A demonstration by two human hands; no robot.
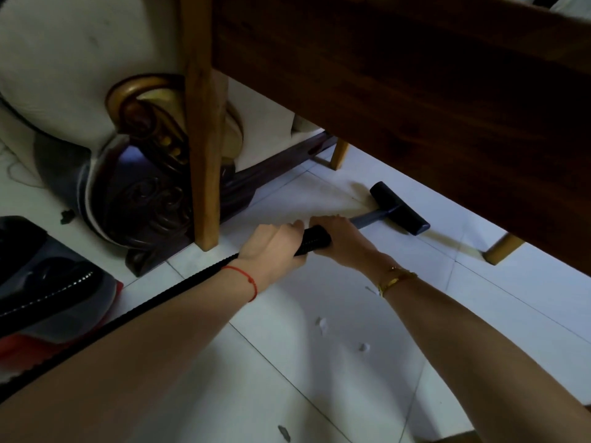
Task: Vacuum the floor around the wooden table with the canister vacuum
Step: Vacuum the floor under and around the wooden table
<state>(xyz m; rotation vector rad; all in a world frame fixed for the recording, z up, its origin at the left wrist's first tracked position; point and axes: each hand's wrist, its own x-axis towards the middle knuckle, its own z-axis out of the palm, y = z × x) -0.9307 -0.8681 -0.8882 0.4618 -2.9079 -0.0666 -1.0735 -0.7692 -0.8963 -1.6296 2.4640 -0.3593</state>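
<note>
We have both hands wrapped around the black ribbed handle [311, 240] of the vacuum wand: the left hand [271, 247] curls over its rear end where the hose [134, 310] joins, and the right hand [343, 239] closes around the front, just behind the grey tube [367, 216]. Neither grip is spread; both are clamped on the handle. The floor nozzle [399, 208] lies flat on the white tiled floor [319, 394] beneath the wooden table [415, 75], between its near leg [203, 139] and the far legs. The canister vacuum [48, 282] sits at the left edge, near the carved base of a sofa [128, 187].

We judge the wand light and stiff, so it should steer well from the handle, while the hose is soft and will drag or snag on the table leg if we swing wide. Holding close to the tube joint gives us the best control at this low angle. Small white scraps [321, 324] and a dark bit [284, 432] lie on the tiles near us, not yet picked up.
</note>
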